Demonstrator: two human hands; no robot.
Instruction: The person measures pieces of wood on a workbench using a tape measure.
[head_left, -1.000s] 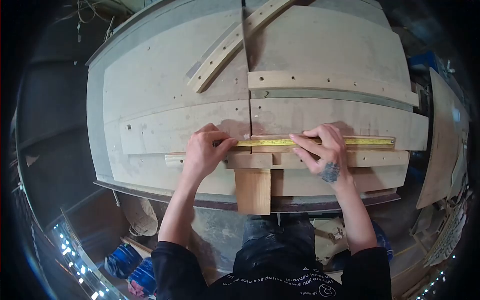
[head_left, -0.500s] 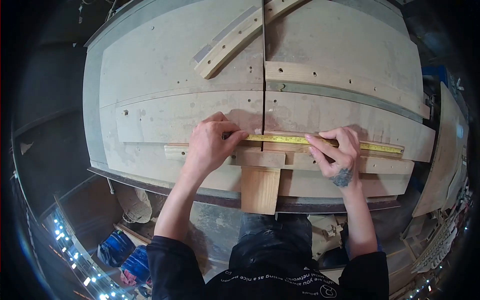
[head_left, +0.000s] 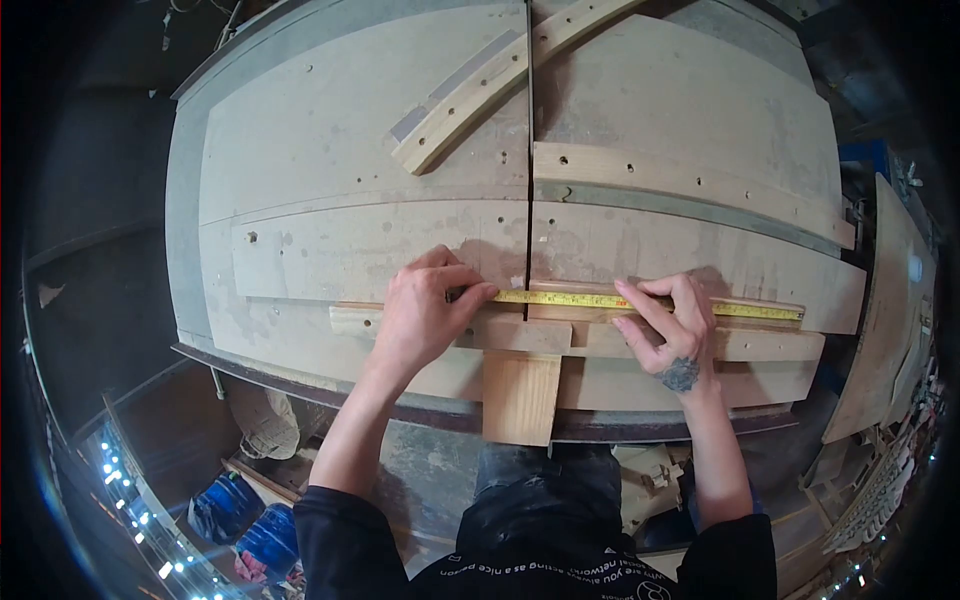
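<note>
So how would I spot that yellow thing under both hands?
Find the big pale workbench, then the wooden strip near its front edge. The tape measure lies flat along it, between left hand and right hand: the only bright yellow band among bare wood.

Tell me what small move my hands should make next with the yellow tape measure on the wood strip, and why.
Probably read or mark the measurement by the right hand. The yellow tape measure already lies flat along the long wooden strip, with the left hand pinning its end near the seam between boards and the right fingers pressing it down.
</note>
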